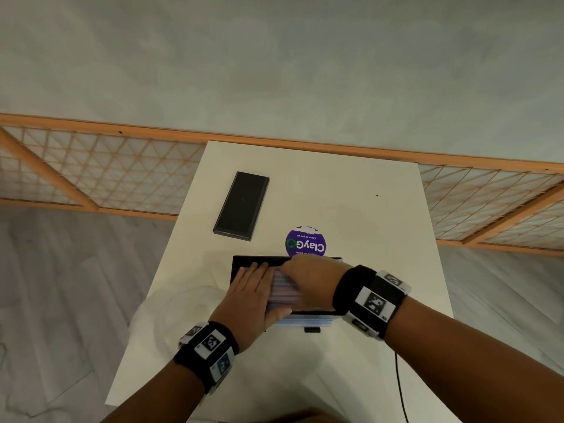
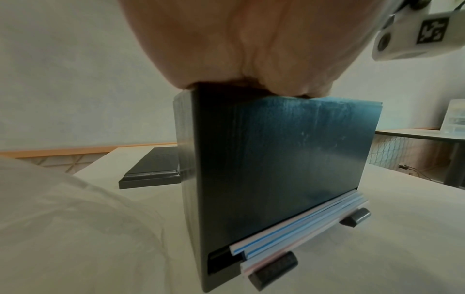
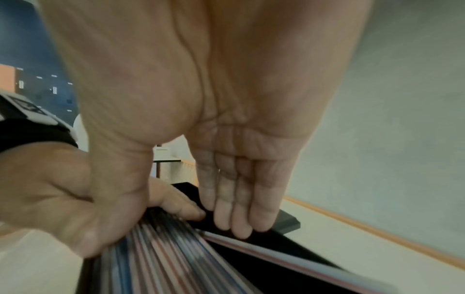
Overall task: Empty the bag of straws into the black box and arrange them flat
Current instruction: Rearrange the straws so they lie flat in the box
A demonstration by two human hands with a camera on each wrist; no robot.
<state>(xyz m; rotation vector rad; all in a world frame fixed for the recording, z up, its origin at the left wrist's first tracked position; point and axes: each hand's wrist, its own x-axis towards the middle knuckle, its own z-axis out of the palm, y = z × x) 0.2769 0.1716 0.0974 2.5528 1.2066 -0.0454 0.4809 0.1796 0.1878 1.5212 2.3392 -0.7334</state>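
The black box (image 1: pixel 259 259) stands near the table's front, with striped pink, blue and white straws (image 1: pixel 285 290) lying side by side in it. My left hand (image 1: pixel 254 282) lies flat on the straws, fingers straight. My right hand (image 1: pixel 300 270) reaches over from the right. Its straight fingertips (image 3: pixel 239 222) touch a straw (image 3: pixel 276 252) at the box's far side. In the left wrist view the palm (image 2: pixel 239 49) rests on the box's near wall (image 2: pixel 276 159), and straw ends (image 2: pixel 299 224) stick out through a low slot. The clear bag (image 1: pixel 183 303) lies left of the box.
The box's black lid (image 1: pixel 241 206) lies at the back left of the white table (image 1: pixel 366 227). A round purple sticker (image 1: pixel 305 243) sits just behind the box. A small black piece (image 1: pixel 312 330) lies at the box's front. A black cable (image 1: pixel 399 389) hangs at the right.
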